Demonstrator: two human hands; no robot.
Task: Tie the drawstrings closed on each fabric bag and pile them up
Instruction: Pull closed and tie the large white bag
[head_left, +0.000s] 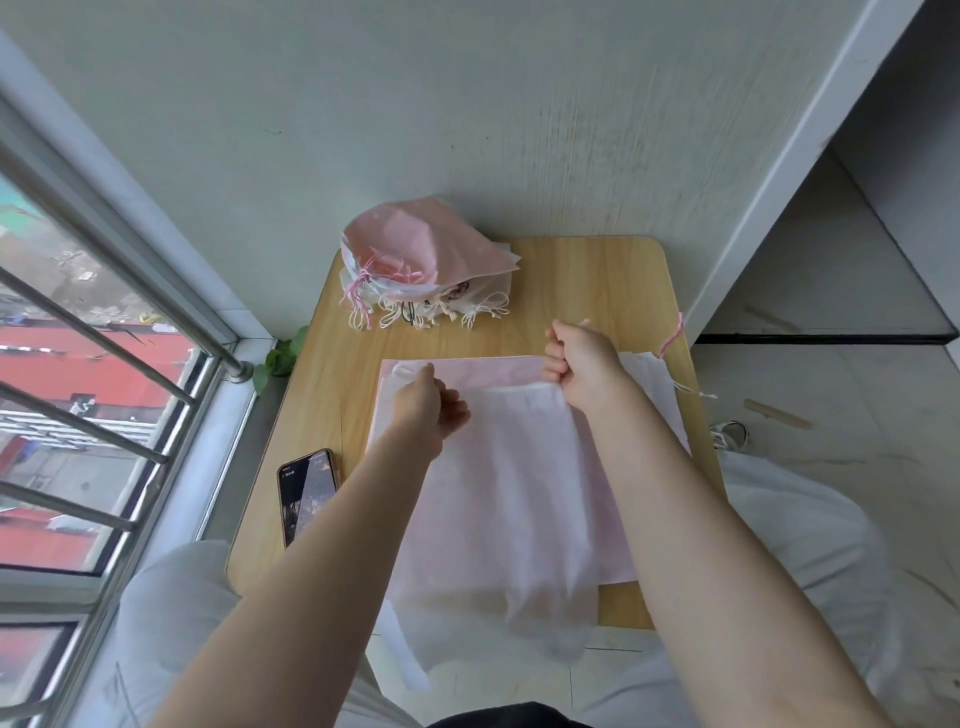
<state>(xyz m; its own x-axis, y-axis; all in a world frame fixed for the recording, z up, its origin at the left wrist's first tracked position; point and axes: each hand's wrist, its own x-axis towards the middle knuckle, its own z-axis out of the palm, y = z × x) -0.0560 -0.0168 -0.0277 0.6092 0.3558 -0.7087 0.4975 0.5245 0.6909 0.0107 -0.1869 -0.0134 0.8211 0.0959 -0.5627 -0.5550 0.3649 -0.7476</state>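
A translucent white fabric bag (498, 499) lies on top of a stack of flat pink and white bags (519, 369) in the middle of the wooden table (587, 280). My left hand (426, 405) pinches the bag's top hem at its left end. My right hand (582, 364) is curled in a fist around the hem or drawstring at the bag's right end. A pile of tied bags (421, 265), pink on top with knotted cream and pink strings hanging out in front, sits at the table's far left corner.
A phone (306, 493) lies face up at the table's left edge. A pink drawstring (672, 338) sticks up at the right edge. A barred window (104, 364) is close on the left, and a wall stands behind the table. My knees flank the table.
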